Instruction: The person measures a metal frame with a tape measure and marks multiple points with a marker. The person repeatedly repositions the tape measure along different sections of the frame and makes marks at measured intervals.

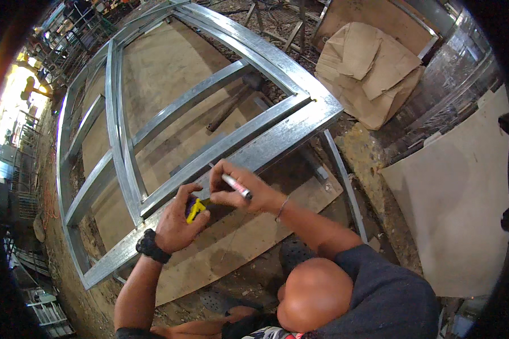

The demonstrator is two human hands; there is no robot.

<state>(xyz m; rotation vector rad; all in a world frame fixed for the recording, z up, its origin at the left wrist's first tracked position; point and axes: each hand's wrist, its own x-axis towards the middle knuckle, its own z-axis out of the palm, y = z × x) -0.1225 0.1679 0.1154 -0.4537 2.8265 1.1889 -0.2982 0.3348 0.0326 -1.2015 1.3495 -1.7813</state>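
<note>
My left hand (177, 225), with a black watch at the wrist, is closed around a yellow and dark tape measure (196, 209) at the near rail of a large welded metal frame (271, 142). A short stretch of yellowish blade seems to run from the tape toward my right hand. Pinched in my right hand (249, 189) is a white marker (236, 185) with a dark end, slanting across the fingers just over the same rail. Whether its tip touches the metal is hidden by the hand.
Inside the frame a hammer (227, 111) lies near brown boards (155, 70). Crumpled cardboard (373, 70) sits beyond the right corner. A large pale sheet (452, 198) lies at the right. A loose metal bar (346, 183) stretches below the corner, beside a board (226, 248) near my legs.
</note>
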